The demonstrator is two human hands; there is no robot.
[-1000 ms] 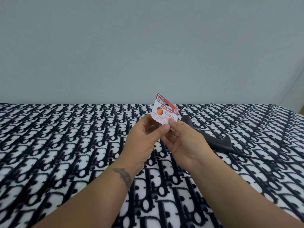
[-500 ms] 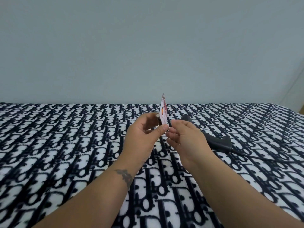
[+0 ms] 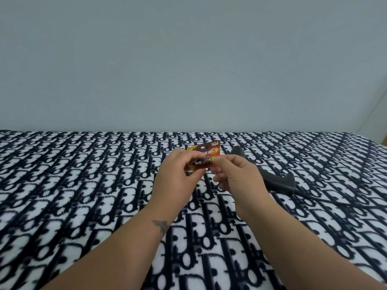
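Note:
A small battery blister card [image 3: 206, 152] with a red and orange printed front faces me, held above the patterned blanket. A battery under clear plastic lies across its lower part [image 3: 201, 163]. My left hand [image 3: 178, 178] grips the card's left side, thumb on the front. My right hand [image 3: 236, 176] pinches the right end of the battery blister with thumb and forefinger. The card's lower edge is hidden behind my fingers.
A black tool with a handle and a thin cable [image 3: 274, 177] lies on the blanket just right of my right hand. The black and white patterned blanket [image 3: 83, 185] covers the whole surface. A plain grey wall [image 3: 188, 59] stands behind it.
The card has been turned over: its white back faced me, then it stood edge-on, and now the red printed front with the battery faces me. Both hands sit slightly lower.

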